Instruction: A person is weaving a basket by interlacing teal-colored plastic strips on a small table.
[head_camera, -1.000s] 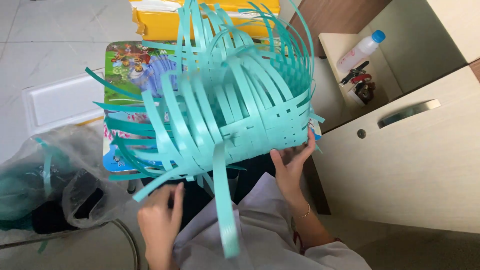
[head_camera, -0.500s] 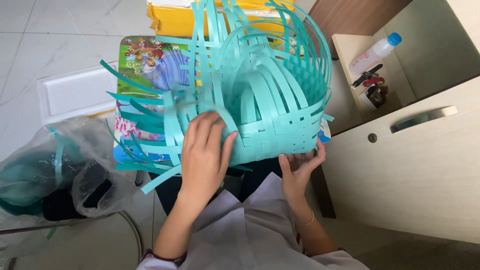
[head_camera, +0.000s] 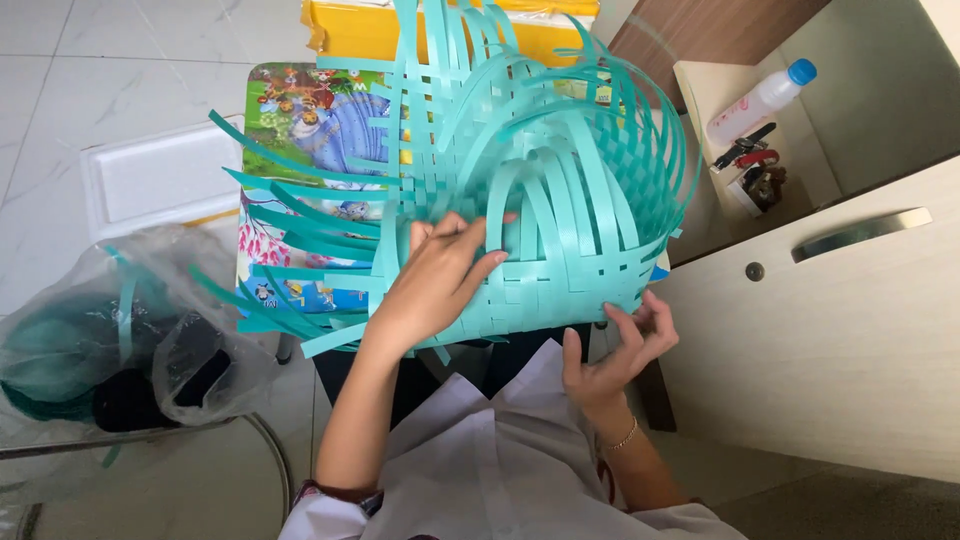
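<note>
A half-woven teal strip basket (head_camera: 540, 230) rests on its side over my lap, its loose strips fanning up and to the left over a colourful cartoon-printed mat (head_camera: 300, 140). My left hand (head_camera: 435, 275) lies flat on the woven wall, fingers spread and pressing the strips. My right hand (head_camera: 610, 350) pinches the lower edge of the weave with its fingertips. A clear plastic bag (head_camera: 110, 340) of teal material sits on the floor to my left, and a plastic bottle (head_camera: 760, 100) lies on the shelf to my right.

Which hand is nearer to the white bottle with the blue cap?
Right. The right hand is at the basket's lower right edge, below the white bottle; the left hand lies on the basket's woven wall, farther left.
</note>
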